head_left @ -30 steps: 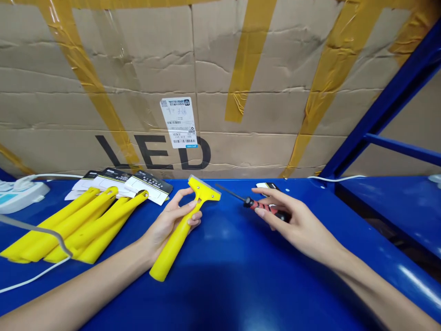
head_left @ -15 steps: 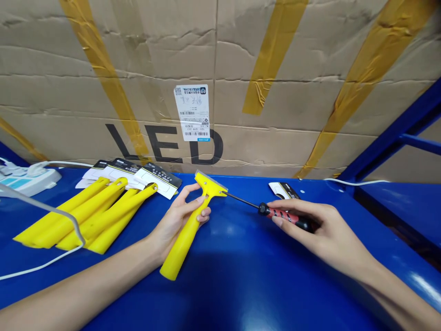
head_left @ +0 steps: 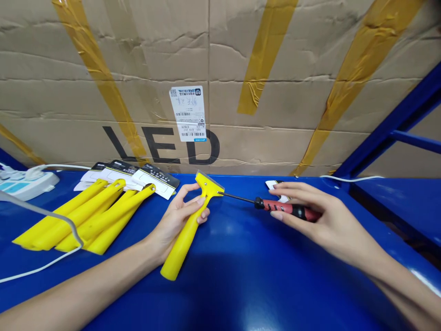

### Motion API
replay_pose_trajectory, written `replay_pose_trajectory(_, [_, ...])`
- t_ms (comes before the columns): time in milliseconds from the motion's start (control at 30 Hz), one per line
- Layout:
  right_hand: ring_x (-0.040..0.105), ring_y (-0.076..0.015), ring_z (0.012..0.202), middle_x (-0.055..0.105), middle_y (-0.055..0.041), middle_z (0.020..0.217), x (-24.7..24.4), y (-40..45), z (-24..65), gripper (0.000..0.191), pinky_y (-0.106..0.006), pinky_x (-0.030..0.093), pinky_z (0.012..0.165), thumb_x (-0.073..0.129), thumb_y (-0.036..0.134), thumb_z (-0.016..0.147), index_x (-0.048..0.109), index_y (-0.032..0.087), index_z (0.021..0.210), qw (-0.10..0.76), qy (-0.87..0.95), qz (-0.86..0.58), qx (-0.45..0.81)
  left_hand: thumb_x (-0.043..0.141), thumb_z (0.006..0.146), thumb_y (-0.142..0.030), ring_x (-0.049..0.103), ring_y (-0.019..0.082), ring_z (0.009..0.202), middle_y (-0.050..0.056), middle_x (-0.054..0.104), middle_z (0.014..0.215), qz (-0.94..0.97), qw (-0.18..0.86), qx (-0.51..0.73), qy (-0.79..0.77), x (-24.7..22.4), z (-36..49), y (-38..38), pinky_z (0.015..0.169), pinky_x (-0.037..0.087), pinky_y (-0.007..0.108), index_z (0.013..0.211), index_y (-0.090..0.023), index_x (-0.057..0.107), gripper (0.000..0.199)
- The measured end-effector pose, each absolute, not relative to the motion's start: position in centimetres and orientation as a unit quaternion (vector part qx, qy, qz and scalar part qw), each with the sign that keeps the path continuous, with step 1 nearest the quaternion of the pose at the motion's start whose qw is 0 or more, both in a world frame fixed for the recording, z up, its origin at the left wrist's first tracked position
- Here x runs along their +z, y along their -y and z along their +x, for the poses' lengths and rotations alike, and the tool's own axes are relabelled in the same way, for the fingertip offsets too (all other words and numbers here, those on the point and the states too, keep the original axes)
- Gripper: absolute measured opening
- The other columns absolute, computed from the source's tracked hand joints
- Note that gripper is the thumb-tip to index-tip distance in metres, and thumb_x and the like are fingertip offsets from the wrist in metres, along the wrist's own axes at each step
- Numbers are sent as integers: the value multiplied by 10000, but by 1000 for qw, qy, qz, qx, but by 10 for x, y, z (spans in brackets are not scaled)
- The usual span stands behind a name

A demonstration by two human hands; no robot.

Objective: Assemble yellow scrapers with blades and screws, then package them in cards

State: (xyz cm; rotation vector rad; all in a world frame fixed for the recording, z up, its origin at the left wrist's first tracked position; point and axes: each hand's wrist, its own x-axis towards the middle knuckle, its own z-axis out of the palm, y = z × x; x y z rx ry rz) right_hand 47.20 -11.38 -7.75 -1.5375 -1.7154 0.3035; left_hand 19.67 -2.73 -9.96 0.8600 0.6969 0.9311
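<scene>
A yellow scraper (head_left: pixel 186 232) with a metal blade edge is tilted in my left hand (head_left: pixel 175 218), whose fingers wrap its neck just below the head. My right hand (head_left: pixel 320 214) has its thumb and fingers around the red and black handle of a screwdriver (head_left: pixel 280 208). The screwdriver's dark shaft points left, and its tip meets the screw at the right end of the scraper head. Part of the handle's end is hidden by my right palm.
Several yellow handles (head_left: pixel 76 220) with black and white cards (head_left: pixel 156 180) lie at the left. A white power strip (head_left: pixel 32 184) and cables are beside them. Behind the blue table (head_left: pixel 220 294) stands a large carton (head_left: pixel 241 147). Another card (head_left: pixel 270 185) lies behind my right hand.
The fingers of my right hand have opened a little around the handle, and the handle has turned. The view has shifted slightly; my left hand still grips the scraper.
</scene>
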Motion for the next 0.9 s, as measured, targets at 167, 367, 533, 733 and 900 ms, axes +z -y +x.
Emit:
replay_pose_trajectory(167, [706, -234, 719, 745, -46, 846, -68, 116, 473, 496, -344, 560, 624, 788, 579, 752, 740, 252, 1121, 430, 590, -658, 185, 766, 810, -152, 573, 96, 589, -6, 620, 752, 394, 738, 435, -332, -99, 198, 29, 554, 450, 177, 1145, -226, 491, 440])
replay_pose_trajectory(367, [569, -147, 451, 616, -1, 585, -74, 115, 464, 467, -286, 463, 474, 529, 659, 930, 651, 209, 959, 470, 530, -666, 232, 806, 782, -190, 558, 79, 571, 6, 662, 786, 429, 729, 427, -319, -99, 198, 31, 561, 444, 177, 1114, -224, 511, 445])
replay_pose_trajectory(533, [665, -172, 681, 694, -35, 894, -71, 116, 471, 428, -316, 553, 646, 693, 563, 861, 570, 242, 1116, 481, 585, -566, 324, 829, 754, -194, 575, 98, 585, -14, 637, 717, 417, 715, 443, -344, -99, 198, 31, 570, 454, 186, 1136, -230, 508, 500])
replay_pose_trajectory(733, [574, -130, 525, 643, -10, 807, -77, 114, 471, 401, -274, 470, 489, 489, 640, 958, 549, 246, 1000, 480, 546, -632, 268, 837, 747, -201, 567, 92, 582, -11, 642, 736, 426, 713, 441, -341, -100, 199, 31, 565, 444, 185, 1132, -228, 514, 504])
replay_pose_trajectory(900, [565, -132, 538, 605, 21, 756, -81, 114, 471, 380, -276, 482, 525, 633, 593, 901, 514, 263, 1046, 489, 578, -590, 281, 816, 774, -207, 563, 91, 589, -14, 647, 736, 429, 713, 444, -333, -103, 197, 32, 581, 442, 191, 1120, -235, 507, 466])
